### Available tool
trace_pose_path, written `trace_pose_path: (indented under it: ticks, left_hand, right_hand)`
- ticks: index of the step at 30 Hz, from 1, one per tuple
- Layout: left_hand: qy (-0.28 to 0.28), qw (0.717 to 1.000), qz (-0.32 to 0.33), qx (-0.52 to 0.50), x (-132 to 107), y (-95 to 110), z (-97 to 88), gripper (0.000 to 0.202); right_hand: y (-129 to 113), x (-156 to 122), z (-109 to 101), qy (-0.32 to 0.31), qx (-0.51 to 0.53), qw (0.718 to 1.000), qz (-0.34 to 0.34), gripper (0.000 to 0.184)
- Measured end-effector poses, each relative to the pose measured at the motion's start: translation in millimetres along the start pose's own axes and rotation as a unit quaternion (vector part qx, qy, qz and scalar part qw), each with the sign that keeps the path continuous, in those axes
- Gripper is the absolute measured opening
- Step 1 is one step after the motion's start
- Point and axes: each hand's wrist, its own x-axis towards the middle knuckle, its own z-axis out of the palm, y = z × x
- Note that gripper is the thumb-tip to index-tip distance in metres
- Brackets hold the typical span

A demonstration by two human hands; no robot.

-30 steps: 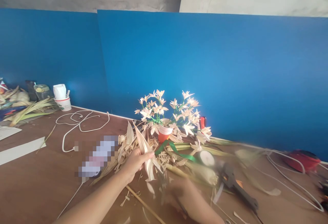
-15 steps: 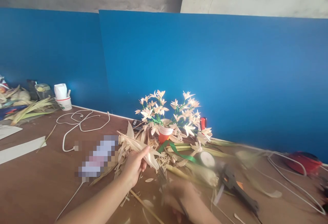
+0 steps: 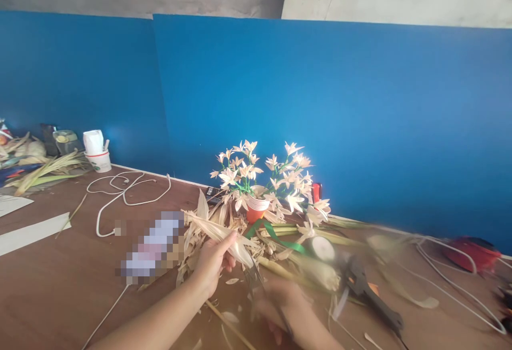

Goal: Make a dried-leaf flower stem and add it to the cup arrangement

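My left hand [image 3: 213, 263] pinches a dried pale husk leaf [image 3: 224, 235] and holds it flat above the brown table [image 3: 60, 275]. My right hand [image 3: 280, 307] is closed on a pair of scissors [image 3: 253, 274], whose blades point up at the leaf's right end. Behind the hands lies a heap of dried husks [image 3: 208, 222]. An orange cup of husk flowers [image 3: 260, 179] stands behind that heap.
A black glue gun [image 3: 370, 294] lies to the right among white cables [image 3: 452, 280]. Green ribbon [image 3: 280, 235] and a white roll [image 3: 323, 247] lie near the cup. A white cable [image 3: 120, 192], paper strips [image 3: 32, 232] and a white cup [image 3: 98, 160] sit at the left. A blue wall [image 3: 320, 104] backs the table.
My left hand has turned the husk leaf from hanging down to lying flat. My right hand has come up with the scissors to the leaf's end. Small cut bits lie on the table.
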Motion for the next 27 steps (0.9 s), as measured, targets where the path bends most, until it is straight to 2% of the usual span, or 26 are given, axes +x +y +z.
trace_pose_path:
  ticks: [17,27]
  left_hand:
    - [-0.003,1.000,0.003,0.003,0.3,-0.7,-1.0,0.040]
    - [-0.003,1.000,0.008,-0.002,2.4,-1.3,-1.7,0.041]
  right_hand:
    - [-0.3,-0.5,0.0,0.008,0.001,1.000,0.016,0.050]
    - [-6.7,-1.5,0.1,0.032,-0.016,0.999,0.023,0.040]
